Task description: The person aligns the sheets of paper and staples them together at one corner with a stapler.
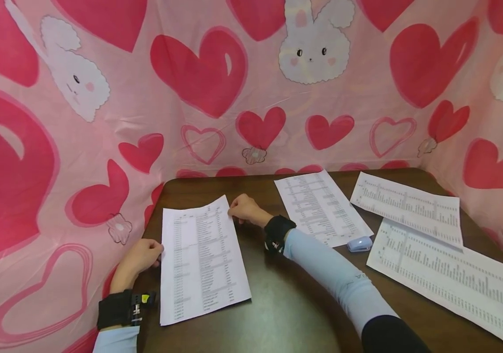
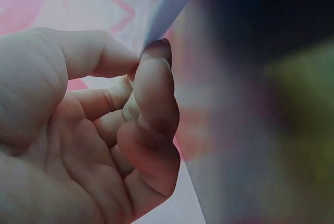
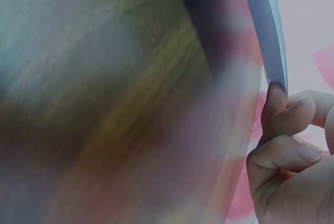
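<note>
A printed sheet (image 1: 202, 264) is held over the left part of the tabletop (image 1: 286, 304), beside its left edge, with its columns of text facing the wearer. The left hand (image 1: 144, 255) pinches the sheet's left edge between thumb and index finger, the other fingers curled in beneath, while the right hand (image 1: 248, 208) has thumb and index finger together on the paper just below the upper right corner. The right grip sits higher than the left and the top edge sags between corners, so handling this step well probably means levelling the two grips, drawing the sides apart only lightly, and squaring the lower edge on the tabletop before letting go; a harder pinch would likely crease the margin. To the right, a second printed sheet (image 1: 322, 208) lies by the tabletop's far edge, with a small lilac stapler (image 1: 359, 244) at its near corner. Toward the right edge, a third sheet (image 1: 410, 208) overlaps the top of a fourth sheet (image 1: 447, 277), hiding part of its print. The lettering is too small to read anywhere. I cannot tell whether the held paper is one leaf or several, though the right wrist view hints at layers, nor whether its bottom touches the wood. Both wrist views blur heavily beyond the fingers, and the right one cuts off much of that hand, while the tabletop's near edge falls outside the head view
</note>
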A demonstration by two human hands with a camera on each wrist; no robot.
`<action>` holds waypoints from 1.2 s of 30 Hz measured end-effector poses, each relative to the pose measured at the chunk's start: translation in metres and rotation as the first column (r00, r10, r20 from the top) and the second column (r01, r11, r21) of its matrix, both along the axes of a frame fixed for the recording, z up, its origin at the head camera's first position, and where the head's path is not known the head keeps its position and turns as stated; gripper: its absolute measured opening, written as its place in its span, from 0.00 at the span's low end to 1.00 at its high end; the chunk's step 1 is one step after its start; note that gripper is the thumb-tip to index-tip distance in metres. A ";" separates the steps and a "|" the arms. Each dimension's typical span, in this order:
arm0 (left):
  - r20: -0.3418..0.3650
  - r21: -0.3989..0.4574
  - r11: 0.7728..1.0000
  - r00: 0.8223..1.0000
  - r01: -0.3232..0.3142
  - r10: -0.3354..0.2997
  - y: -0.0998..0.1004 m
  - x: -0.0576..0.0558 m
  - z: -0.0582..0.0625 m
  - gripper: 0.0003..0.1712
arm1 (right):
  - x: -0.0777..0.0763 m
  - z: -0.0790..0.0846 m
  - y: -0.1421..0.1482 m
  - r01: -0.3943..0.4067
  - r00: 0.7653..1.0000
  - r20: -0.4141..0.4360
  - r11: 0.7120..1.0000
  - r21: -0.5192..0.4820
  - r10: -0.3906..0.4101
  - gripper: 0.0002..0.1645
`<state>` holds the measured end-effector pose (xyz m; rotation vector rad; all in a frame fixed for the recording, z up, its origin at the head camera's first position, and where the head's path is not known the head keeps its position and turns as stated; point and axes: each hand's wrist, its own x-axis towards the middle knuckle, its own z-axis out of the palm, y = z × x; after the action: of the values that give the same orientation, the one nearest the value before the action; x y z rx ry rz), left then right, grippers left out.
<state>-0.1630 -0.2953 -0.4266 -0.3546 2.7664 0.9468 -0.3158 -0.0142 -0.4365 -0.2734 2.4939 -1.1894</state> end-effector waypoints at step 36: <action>0.052 0.034 0.998 0.997 0.053 -0.055 0.038 -0.061 -0.007 0.16 | -0.011 -0.024 0.061 0.133 0.987 0.097 0.989 -0.069 -0.126 0.05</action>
<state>-0.2244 -0.2575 -0.4332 -0.2941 2.6958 0.9541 -0.3272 0.0470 -0.4602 -0.0737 2.4218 -1.3182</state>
